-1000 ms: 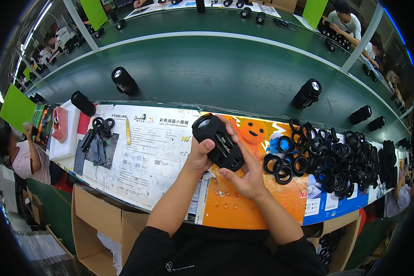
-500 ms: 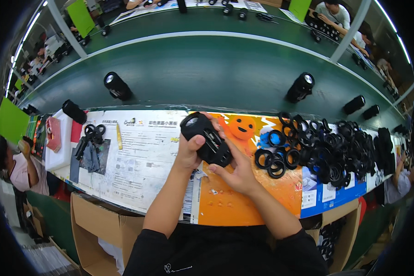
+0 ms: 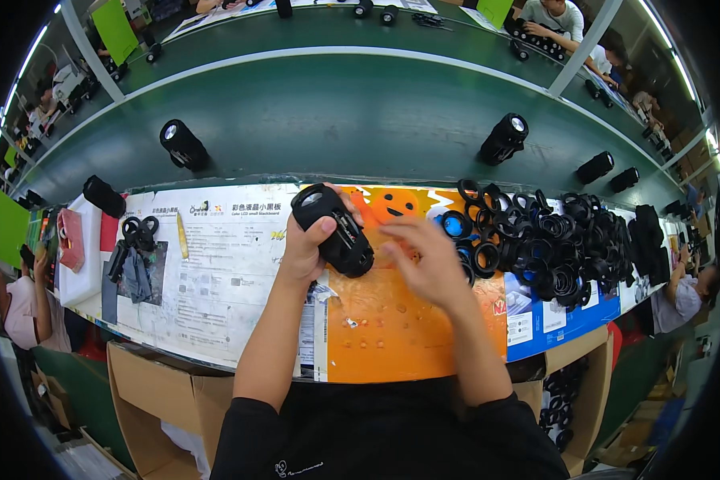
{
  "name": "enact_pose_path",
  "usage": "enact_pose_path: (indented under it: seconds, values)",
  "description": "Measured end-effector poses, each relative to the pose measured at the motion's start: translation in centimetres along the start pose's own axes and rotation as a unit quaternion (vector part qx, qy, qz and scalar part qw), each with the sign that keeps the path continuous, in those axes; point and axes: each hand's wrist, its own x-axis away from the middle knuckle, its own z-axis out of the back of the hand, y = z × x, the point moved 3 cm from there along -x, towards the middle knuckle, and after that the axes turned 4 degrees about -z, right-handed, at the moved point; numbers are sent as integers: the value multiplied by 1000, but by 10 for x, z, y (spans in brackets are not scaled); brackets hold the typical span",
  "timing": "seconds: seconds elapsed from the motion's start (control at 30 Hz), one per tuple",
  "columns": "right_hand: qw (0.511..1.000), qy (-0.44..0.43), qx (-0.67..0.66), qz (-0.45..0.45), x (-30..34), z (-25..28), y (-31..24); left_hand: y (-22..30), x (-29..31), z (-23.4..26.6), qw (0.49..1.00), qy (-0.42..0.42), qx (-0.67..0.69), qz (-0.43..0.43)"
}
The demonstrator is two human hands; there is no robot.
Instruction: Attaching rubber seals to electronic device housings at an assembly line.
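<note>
A black cylindrical portable speaker [image 3: 346,240] is tilted in my left hand [image 3: 304,248], whose thumb lies across its side; the other fingers are mostly hidden behind it. My right hand [image 3: 434,262] hovers just to the right of the speaker, apart from it, over the orange sheet [image 3: 400,320]. Its fingers stretch out leftward, slightly blurred, with nothing visible in them. Loose black rings [image 3: 486,260] lie right beside that hand, at the near edge of a large heap of black rings [image 3: 560,248].
Similar speakers stand on the green conveyor [image 3: 328,120] beyond the table. To the left lie black scissors [image 3: 140,234], a yellow pen-like tool [image 3: 182,236] and a white foam block [image 3: 80,272]. Cardboard boxes [image 3: 154,392] sit below the table edge. Other people work at both sides and across.
My right hand has let go of the speaker and moved right toward the rings. The speaker stays in my left hand, turned somewhat more upright. The whole view has shifted a little.
</note>
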Motion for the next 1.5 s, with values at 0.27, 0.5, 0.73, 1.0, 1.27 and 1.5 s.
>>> enact_pose_path:
  seconds: [0.27,0.5,0.73,1.0,1.27,1.5]
  values:
    - [962,-56,266,-24,7,55,23,-6,-3,-9,998,-22,-52,25]
    - [992,-19,78,-99,-16,35,2,-5,1,1,996,4,-73,48]
    - [985,-4,157,70,-1,3,14,2,-1,-7,997,-7,-7,83]
    - [986,11,152,67,-6,0,15,-1,-3,-2,996,-9,43,81]
    - [977,-22,-199,-68,-34,33,19,-12,-1,-10,989,-5,-142,46]
    - [955,-160,-245,-56,-84,58,-34,-5,8,-25,971,-10,-241,12]
